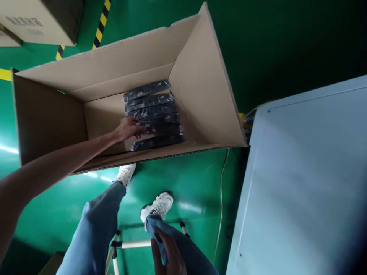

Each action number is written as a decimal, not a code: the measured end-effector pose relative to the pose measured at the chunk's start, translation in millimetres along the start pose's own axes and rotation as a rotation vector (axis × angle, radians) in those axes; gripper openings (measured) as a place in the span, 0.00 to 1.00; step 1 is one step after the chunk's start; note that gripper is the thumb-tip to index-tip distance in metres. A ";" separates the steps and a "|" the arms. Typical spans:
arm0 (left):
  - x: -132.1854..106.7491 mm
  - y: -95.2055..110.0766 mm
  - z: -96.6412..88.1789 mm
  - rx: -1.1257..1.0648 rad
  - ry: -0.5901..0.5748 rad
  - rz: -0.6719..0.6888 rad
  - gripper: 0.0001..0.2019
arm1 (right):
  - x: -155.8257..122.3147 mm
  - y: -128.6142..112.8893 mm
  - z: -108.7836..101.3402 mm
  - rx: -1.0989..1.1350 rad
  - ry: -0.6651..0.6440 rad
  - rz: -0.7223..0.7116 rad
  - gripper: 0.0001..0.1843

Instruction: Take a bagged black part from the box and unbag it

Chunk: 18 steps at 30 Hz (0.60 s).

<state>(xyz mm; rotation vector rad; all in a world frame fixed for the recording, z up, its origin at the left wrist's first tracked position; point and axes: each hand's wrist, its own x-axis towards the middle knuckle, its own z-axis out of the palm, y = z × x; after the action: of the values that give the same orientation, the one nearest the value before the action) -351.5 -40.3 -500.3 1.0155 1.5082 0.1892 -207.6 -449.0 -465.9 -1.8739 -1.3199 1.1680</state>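
Observation:
My left hand [129, 129] reaches down into a large open cardboard box [200, 88] on the green floor. Its fingers lie on a row of several black items wrapped in clear plastic [153, 114] that fills the right part of the box bottom. I cannot see whether the fingers grip a pack or just press on it. My right hand [169, 254] rests on my right knee at the bottom of the view, fingers curled over the blue jeans cloth.
A pale grey table top [304, 183] fills the right side. Another cardboard box [37, 21] stands at the top left beside yellow-black floor tape [100, 26]. My white shoes [157, 206] stand on a tube-frame footrest [132, 244]. A thin cable [221, 198] runs along the floor.

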 end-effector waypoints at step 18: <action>-386.6 -122.2 23.2 -0.600 0.170 0.377 0.21 | -6.0 -127.2 -13.4 0.518 0.176 -0.279 0.33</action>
<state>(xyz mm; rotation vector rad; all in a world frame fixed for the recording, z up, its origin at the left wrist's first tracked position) -440.6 -384.5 -304.1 0.7914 1.2738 0.9556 -253.0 -408.6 -353.2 -1.3379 -1.0182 1.0465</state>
